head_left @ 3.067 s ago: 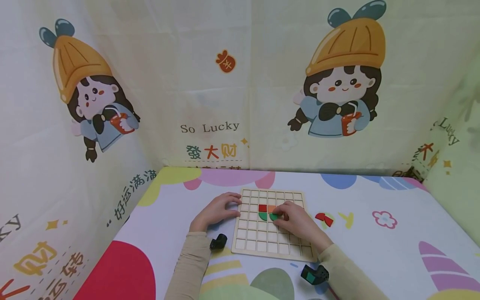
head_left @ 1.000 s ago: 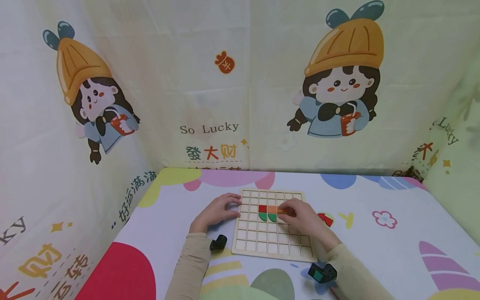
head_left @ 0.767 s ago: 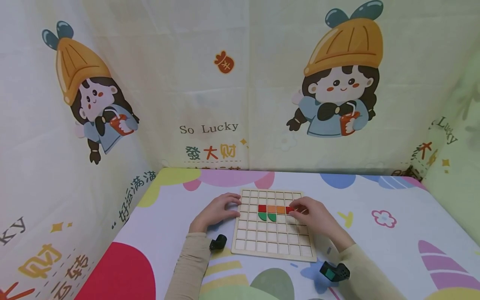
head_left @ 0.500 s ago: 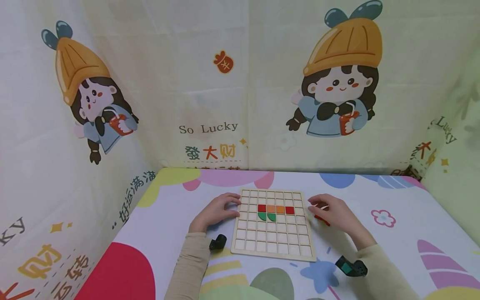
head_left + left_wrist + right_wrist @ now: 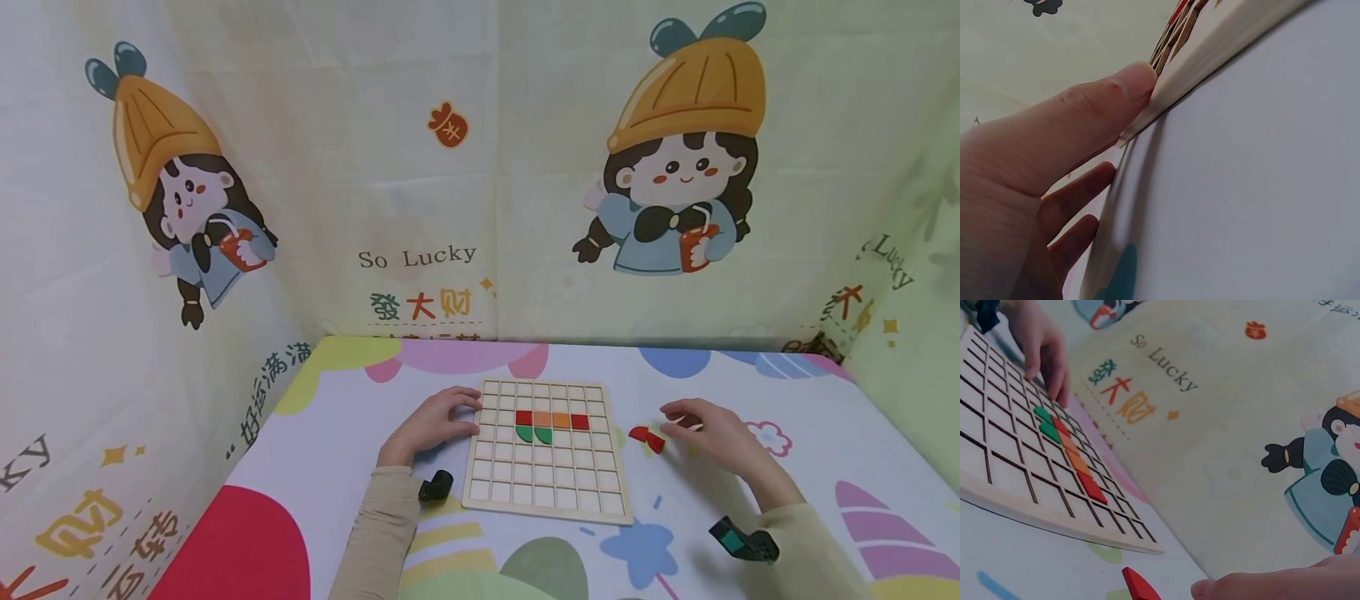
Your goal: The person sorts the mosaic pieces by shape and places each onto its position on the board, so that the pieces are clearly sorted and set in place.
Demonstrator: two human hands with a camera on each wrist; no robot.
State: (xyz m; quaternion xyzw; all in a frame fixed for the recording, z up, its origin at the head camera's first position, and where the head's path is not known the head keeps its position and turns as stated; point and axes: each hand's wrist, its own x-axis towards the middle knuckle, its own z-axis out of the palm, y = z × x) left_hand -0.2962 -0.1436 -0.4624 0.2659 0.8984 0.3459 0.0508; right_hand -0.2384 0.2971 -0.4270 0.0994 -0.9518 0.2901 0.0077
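Note:
A wooden grid board (image 5: 510, 508) lies flat on the table. One row bears a red square tile (image 5: 524, 417), two orange square tiles (image 5: 552, 419) and another red square tile (image 5: 580, 422). Below its left end sit two green quarter-round tiles (image 5: 524, 433). My left hand (image 5: 427, 427) rests at the board's left edge, its thumb (image 5: 1104, 109) touching the rim in the left wrist view. To the right of the board, my right hand (image 5: 716, 437) hovers with loosely bent fingers and nothing visible in them. Two red wedge-shaped tiles (image 5: 656, 443) lie between it and the board.
A patterned cloth covers the table (image 5: 375, 550), and printed curtains (image 5: 540, 208) stand behind it and on both sides. Black wrist cameras (image 5: 437, 486) sit at both sleeves.
My right hand has left the board and moved right, past the red wedges. An orange tile and the right-hand red square now lie in the row, released from its fingers. My left hand stays put.

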